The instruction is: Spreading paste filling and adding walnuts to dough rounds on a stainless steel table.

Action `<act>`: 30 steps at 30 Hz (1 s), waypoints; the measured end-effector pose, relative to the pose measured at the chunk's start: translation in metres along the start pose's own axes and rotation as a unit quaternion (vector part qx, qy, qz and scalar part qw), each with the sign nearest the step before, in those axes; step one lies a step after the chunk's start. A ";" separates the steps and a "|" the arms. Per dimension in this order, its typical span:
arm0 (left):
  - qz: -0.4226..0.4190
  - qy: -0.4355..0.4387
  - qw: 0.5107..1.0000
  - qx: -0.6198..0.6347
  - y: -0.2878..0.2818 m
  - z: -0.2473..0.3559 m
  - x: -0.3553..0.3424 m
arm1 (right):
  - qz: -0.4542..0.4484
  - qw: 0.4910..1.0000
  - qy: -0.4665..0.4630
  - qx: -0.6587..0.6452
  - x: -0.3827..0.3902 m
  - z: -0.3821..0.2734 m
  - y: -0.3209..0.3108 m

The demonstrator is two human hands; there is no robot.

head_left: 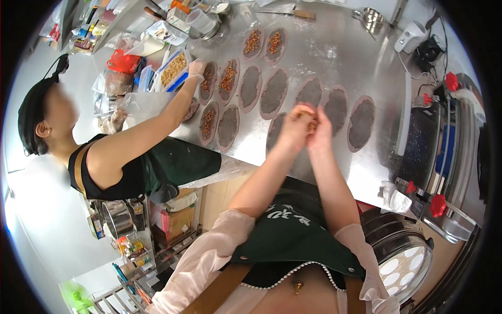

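Observation:
My left hand [296,127] and my right hand [320,129] are cupped together over the steel table, closed round a handful of brown nut-like pieces [312,124]. Just beyond and partly under them lies a flat oval dough piece [309,91] with a dark grey spread and a pinkish rim. To the right are two more spread ovals, one next to my right hand [335,110] and one farther out [362,124]. Another oval [274,137] is half hidden by my left hand. Several ovals on the left and at the back, such as one [228,80], carry brown pieces on their spread.
At the left a co-worker's gloved hand [196,69] reaches beside a blue-and-white tub [179,81] of chopped nuts. A knife [303,14] and metal cups [372,21] lie at the back. Machinery with red knobs [438,205] stands right; a round steamer [400,251] is below.

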State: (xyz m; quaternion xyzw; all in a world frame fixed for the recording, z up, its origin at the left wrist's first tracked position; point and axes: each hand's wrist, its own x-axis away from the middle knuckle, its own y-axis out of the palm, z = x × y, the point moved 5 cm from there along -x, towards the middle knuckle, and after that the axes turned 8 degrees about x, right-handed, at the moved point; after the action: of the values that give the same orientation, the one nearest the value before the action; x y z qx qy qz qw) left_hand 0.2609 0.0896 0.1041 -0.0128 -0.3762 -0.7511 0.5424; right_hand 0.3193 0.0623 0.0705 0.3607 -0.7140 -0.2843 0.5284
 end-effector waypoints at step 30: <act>-0.021 -0.039 0.999 -0.002 0.122 -0.144 -0.068 | 0.189 0.925 -0.329 0.015 0.007 -0.162 -0.109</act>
State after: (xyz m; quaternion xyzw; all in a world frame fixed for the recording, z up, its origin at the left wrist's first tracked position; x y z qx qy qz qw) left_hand 0.4450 0.0456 0.0390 -0.0356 -0.3960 -0.7620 0.5112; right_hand 0.4965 -0.0106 0.0337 0.1132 -0.9068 -0.2707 0.3027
